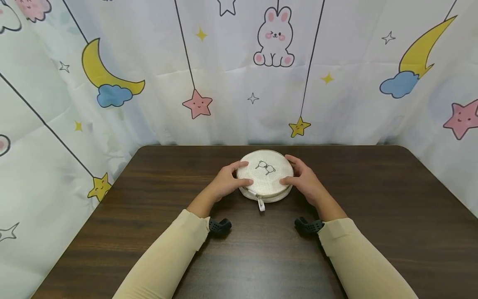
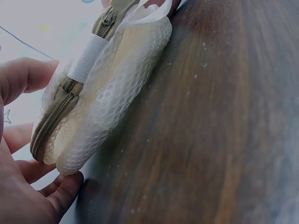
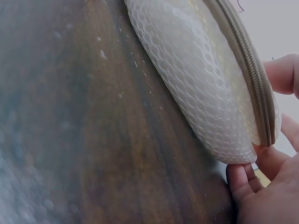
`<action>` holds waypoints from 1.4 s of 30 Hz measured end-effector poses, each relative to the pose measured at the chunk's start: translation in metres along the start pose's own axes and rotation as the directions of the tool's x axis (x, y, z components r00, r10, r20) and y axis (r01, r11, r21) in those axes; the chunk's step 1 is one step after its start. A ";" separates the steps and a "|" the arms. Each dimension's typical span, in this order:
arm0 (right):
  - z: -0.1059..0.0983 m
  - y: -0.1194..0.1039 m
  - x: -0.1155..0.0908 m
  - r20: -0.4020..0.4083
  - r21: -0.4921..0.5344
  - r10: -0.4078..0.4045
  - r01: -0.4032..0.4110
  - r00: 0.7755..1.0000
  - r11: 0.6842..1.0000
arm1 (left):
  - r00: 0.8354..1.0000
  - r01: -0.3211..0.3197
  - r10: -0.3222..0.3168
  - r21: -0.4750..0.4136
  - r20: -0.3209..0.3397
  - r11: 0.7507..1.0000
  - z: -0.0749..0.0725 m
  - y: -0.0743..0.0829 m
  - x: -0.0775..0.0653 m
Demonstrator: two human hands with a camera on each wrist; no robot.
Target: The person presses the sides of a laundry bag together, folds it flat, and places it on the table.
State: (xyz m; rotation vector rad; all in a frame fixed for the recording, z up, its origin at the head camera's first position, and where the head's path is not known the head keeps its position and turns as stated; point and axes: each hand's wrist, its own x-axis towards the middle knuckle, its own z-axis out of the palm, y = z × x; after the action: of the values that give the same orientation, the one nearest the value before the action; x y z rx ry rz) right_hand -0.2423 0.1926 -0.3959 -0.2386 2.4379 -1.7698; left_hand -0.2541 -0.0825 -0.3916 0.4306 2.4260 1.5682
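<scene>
A round, cream-white mesh laundry bag [image 1: 266, 178] lies on the dark wooden table, with a small black line drawing on its top. My left hand [image 1: 227, 181] grips the bag's left side, thumb on the top face and fingers around the edge. On the opposite side my right hand [image 1: 305, 181] holds it the same way. A tan zipper [image 3: 252, 70] runs round the rim and looks closed where it shows. Its white pull tab [image 1: 261, 204] hangs at the front. In the left wrist view a white elastic band [image 2: 88, 57] crosses the zipper; the little fingers are low, by the table.
The dark wood-grain table [image 1: 373, 199] has a back edge just behind the bag. A white curtain [image 1: 231, 62] printed with moons, stars and a rabbit hangs behind and at the sides. Black wrist devices [image 1: 220, 226] sit below both hands, at the beige sleeves [image 1: 168, 253].
</scene>
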 end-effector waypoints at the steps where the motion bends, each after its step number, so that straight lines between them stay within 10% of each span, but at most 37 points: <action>1: 0.000 0.000 0.000 -0.001 0.014 0.008 -0.008 1.000 1.000 | 1.000 -0.003 0.003 -0.004 0.004 1.000 0.000 0.000 0.000; 42: 0.016 -0.010 -0.001 -0.008 -0.271 0.078 -0.078 0.997 0.959 | 0.998 0.004 0.005 0.141 -0.062 0.990 0.011 0.008 0.000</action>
State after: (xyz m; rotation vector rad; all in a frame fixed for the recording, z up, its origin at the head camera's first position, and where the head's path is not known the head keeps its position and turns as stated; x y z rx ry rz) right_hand -0.2381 0.1749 -0.3917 -0.1659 2.6441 -1.3999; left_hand -0.2497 -0.0698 -0.3885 0.4124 2.5943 1.4358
